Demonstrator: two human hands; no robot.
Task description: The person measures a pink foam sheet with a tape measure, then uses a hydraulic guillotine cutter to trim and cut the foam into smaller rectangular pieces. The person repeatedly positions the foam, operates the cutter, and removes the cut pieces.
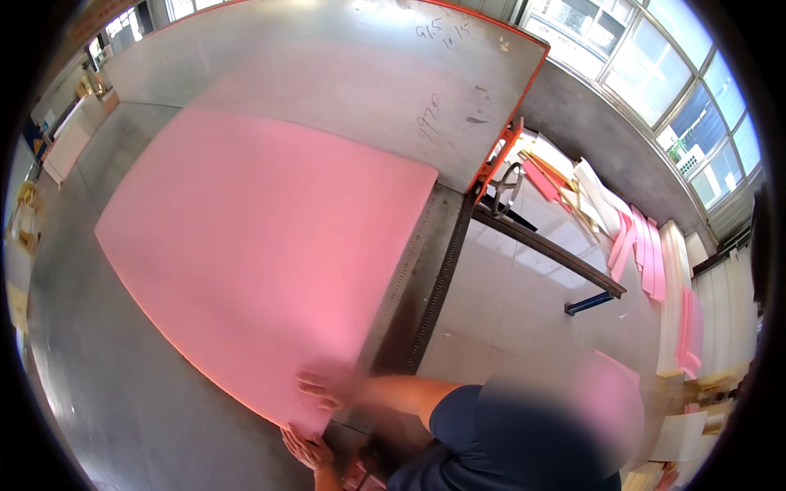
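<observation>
Pink foam sheet (262, 254): large, flat on metal table (123, 393). Likely light, soft, floppy; best gripped along near edge. Right hand (323, 386) spread on top, left hand (304, 448) cupping corner.

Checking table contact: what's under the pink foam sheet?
The pink foam sheet lies flat on the grey metal table. Both hands press its near corner. Anything beneath the sheet is covered.

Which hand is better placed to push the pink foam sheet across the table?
Probably right: the right hand lies flat on the pink foam sheet near its corner. The left hand only meets the corner's edge.
</observation>
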